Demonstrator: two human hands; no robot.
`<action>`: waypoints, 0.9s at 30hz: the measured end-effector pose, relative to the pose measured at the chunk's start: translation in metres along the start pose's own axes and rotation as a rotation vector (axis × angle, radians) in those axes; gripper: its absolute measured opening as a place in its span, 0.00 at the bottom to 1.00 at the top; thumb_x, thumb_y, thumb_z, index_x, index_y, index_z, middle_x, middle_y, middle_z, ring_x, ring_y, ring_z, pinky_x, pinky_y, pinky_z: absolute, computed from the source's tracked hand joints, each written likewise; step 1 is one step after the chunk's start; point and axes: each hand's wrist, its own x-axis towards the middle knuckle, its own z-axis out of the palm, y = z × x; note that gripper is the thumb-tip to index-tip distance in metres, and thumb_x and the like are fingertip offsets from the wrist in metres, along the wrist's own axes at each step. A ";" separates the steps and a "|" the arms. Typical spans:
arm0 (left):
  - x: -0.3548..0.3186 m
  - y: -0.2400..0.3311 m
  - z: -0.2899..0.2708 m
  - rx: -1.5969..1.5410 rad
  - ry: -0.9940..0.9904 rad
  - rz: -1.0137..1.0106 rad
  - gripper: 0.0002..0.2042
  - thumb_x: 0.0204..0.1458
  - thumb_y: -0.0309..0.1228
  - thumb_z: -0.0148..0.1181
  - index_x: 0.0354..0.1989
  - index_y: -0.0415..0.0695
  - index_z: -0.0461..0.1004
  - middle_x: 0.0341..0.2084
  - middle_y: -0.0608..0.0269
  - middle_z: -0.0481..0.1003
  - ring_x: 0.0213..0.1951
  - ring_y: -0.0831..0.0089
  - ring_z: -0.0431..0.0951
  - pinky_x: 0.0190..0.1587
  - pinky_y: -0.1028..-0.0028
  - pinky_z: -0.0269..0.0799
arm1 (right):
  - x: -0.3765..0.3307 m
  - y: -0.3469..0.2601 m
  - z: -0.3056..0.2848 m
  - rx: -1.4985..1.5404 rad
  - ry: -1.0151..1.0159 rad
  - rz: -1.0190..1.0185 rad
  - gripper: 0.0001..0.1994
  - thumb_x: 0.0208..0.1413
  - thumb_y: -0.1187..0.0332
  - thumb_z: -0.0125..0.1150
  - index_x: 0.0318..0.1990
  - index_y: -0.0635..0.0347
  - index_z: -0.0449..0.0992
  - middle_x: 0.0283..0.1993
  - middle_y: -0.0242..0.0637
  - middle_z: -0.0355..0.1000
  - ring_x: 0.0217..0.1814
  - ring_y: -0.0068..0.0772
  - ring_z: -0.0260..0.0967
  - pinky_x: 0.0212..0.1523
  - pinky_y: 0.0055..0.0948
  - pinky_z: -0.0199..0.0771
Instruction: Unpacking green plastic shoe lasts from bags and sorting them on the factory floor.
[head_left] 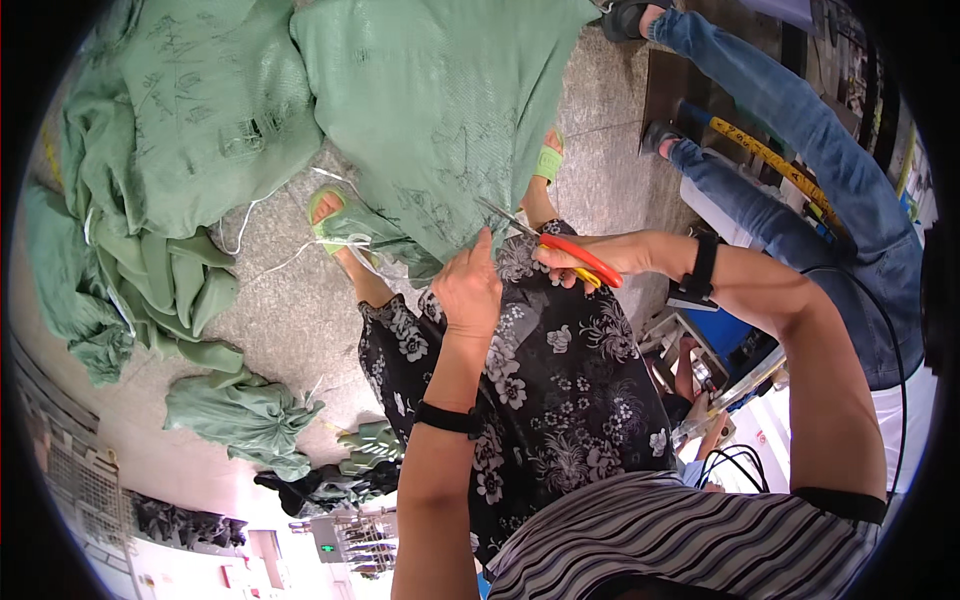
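Head view, looking down past black floral-print trousers (540,390) and green sandals (330,215) to a speckled concrete floor (290,300).

Landmark: the large green woven sack (440,100) standing in front of the person's knees.

Left hand (468,285): closed on the lower edge of the sack, fingers pinching a bunched fold of the green fabric just above the knee. A black wristband sits further down that forearm.

Right hand (600,255): wrapped around the red and yellow handles of a pair of scissors (560,245), fingers closed tight on them. The grey blades point up and left, away from the hand, and their tips reach the sack's lower edge just right of the left hand's pinch. Blades look slightly parted; whether fabric lies between them cannot be told. A black strap with a small device sits on this wrist.

So the sack edge lies between the two hands: held from the left, met by the blade tips from the right, the scissor handles a short way off the fabric.

White cord (345,245) trails from the sack's lower left corner across the floor near the left sandal.

Left of the sack: a second filled green sack (200,110), then a heap of empty crumpled ones (160,290).

Right of the sack: another person in blue jeans (790,120), seated, with a yellow measuring tape (770,155) across the leg.
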 end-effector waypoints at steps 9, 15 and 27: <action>0.000 -0.003 -0.007 0.083 0.021 0.145 0.21 0.32 0.21 0.57 0.42 0.42 0.74 0.17 0.61 0.65 0.23 0.63 0.71 0.26 0.68 0.69 | -0.005 0.019 0.003 0.037 -0.048 0.055 0.47 0.40 0.23 0.43 0.55 0.56 0.59 0.37 0.29 0.56 0.36 0.17 0.55 0.27 0.16 0.61; 0.000 0.009 -0.010 0.104 -0.153 0.056 0.22 0.31 0.23 0.59 0.42 0.40 0.73 0.23 0.61 0.66 0.28 0.63 0.71 0.31 0.67 0.69 | -0.029 0.024 0.005 0.004 0.088 0.016 0.44 0.40 0.22 0.41 0.46 0.57 0.64 0.29 0.25 0.53 0.25 0.17 0.51 0.23 0.17 0.58; -0.005 0.005 -0.008 0.045 -0.087 0.125 0.16 0.34 0.23 0.58 0.37 0.40 0.73 0.23 0.61 0.66 0.28 0.63 0.70 0.31 0.68 0.67 | -0.002 -0.025 0.002 -0.166 0.046 0.048 0.40 0.47 0.28 0.43 0.40 0.65 0.68 0.21 0.26 0.56 0.16 0.16 0.53 0.14 0.18 0.57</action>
